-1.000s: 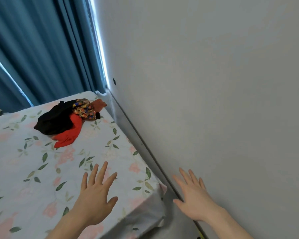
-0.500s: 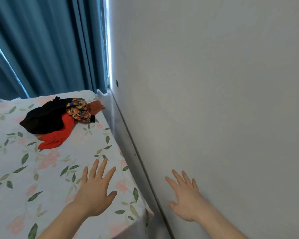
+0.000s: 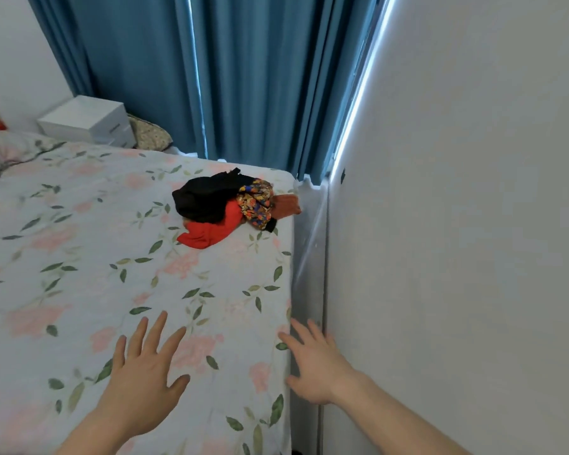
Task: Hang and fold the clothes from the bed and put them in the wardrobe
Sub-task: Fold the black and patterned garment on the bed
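Since the earlier frame the view has swung left and lifted, so more of the bed (image 3: 79,257) shows and the pile of clothes (image 3: 234,206) now sits nearer the middle of the picture, while both hands have stayed low in front. The pile lies at the far right corner of the bed, close to the curtain (image 3: 243,77) and the wall (image 3: 457,224): a black garment (image 3: 204,198) on top, a red garment (image 3: 211,233) under it, a patterned piece (image 3: 257,205) and a rust-coloured one (image 3: 284,205) on the wall side. It is well ahead of both hands, its long axis running roughly across the view. The left hand (image 3: 145,376) hovers over the sheet, fingers spread and holding nothing; the right hand (image 3: 316,366) hangs at the bed's edge, fingers straight and likewise empty. By my judgement, both are about equally far from the pile. No wardrobe or hanger is in view, and how many garments the pile holds cannot be told
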### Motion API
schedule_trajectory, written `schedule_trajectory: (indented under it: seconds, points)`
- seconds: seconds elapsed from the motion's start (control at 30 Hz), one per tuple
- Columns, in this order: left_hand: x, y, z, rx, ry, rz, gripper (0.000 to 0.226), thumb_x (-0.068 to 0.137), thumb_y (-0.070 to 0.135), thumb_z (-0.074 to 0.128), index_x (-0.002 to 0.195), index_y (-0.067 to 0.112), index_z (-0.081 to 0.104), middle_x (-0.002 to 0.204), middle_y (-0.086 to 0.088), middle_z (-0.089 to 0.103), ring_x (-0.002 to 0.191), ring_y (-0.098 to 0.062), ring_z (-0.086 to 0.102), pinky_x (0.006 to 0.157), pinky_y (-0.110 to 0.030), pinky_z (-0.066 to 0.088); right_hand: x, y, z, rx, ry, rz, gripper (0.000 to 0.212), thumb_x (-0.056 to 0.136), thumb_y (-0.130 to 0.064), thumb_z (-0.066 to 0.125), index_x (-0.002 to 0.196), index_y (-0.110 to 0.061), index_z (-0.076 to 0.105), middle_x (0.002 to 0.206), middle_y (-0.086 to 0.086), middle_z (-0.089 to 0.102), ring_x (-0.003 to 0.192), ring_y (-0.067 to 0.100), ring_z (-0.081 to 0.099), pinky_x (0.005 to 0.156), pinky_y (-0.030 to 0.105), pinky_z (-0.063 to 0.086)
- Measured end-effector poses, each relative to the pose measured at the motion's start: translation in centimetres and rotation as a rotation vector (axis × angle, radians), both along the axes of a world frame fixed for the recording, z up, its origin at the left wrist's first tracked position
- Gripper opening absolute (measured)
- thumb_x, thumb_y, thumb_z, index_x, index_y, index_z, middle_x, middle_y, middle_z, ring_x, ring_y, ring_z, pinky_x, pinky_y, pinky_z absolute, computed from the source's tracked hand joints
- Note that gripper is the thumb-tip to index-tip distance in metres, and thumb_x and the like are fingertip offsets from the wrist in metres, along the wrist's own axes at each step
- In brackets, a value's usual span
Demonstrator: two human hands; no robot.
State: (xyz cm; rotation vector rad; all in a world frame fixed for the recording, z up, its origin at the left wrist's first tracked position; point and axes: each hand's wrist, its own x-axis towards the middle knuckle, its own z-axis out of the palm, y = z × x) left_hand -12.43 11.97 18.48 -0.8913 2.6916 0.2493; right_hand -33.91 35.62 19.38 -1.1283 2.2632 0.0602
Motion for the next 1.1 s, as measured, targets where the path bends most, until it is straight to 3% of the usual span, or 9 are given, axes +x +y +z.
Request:
schedule_trajectory:
  seconds: [0.13, 0.37, 0.77, 0.97, 1.1]
  points:
    - [-0.1, 2.7, 0.4, -0.017, 0.017, 0.122, 0.085, 0.094, 0.074, 0.038, 0.160, 0.046, -0.006, 0.161, 0.007, -0.037, 0.157, -0.027, -0.020, 0.127, -0.050, 0.000, -3.6, -2.1, 0.0, -0.022, 0.001, 0.123, 0.088, 0.099, -0.045, 0.057, 0.167, -0.031, 0.003, 0.174, 0.002, -0.013, 0.159, 0.034, -0.015, 0.126, 0.059, -0.004]
    - [0.4, 6.0, 3.0, 0.004, 0.089, 0.202, 0.081, 0.097, 0.068, 0.041, 0.161, 0.045, -0.003, 0.159, 0.008, -0.040, 0.156, -0.025, -0.025, 0.127, -0.050, -0.006, -4.5, -2.8, 0.8, -0.041, -0.027, 0.203, 0.087, 0.099, -0.046, 0.055, 0.166, -0.034, 0.001, 0.174, 0.000, -0.014, 0.160, 0.032, -0.015, 0.128, 0.058, -0.002]
    - [-0.8, 4.9, 4.2, -0.007, 0.110, 0.165, 0.074, 0.100, 0.065, 0.039, 0.161, 0.043, 0.003, 0.167, 0.005, -0.031, 0.155, -0.027, -0.028, 0.127, -0.052, -0.008, -3.9, -3.3, 0.8, -0.028, -0.071, 0.220, 0.088, 0.097, -0.048, 0.057, 0.166, -0.037, 0.003, 0.174, -0.003, -0.015, 0.160, 0.029, -0.015, 0.128, 0.055, 0.000]
    - [-6.0, 2.4, 3.2, -0.021, 0.096, 0.186, 0.073, 0.098, 0.066, 0.039, 0.160, 0.045, 0.007, 0.166, 0.007, -0.032, 0.155, -0.025, -0.026, 0.127, -0.050, -0.010, -9.6, -8.1, 0.1, -0.015, -0.093, 0.239, 0.088, 0.097, -0.045, 0.059, 0.167, -0.033, 0.005, 0.174, -0.002, -0.013, 0.160, 0.029, -0.012, 0.129, 0.052, 0.003]
    - [-11.4, -0.7, 0.9, -0.008, 0.071, 0.250, 0.080, 0.095, 0.069, 0.040, 0.160, 0.048, -0.002, 0.162, 0.009, -0.038, 0.156, -0.023, -0.025, 0.126, -0.050, -0.011, -16.5, -12.5, -2.5, 0.018, -0.107, 0.288, 0.086, 0.099, -0.044, 0.057, 0.167, -0.032, 0.005, 0.174, -0.002, -0.014, 0.160, 0.030, -0.013, 0.129, 0.052, 0.001]
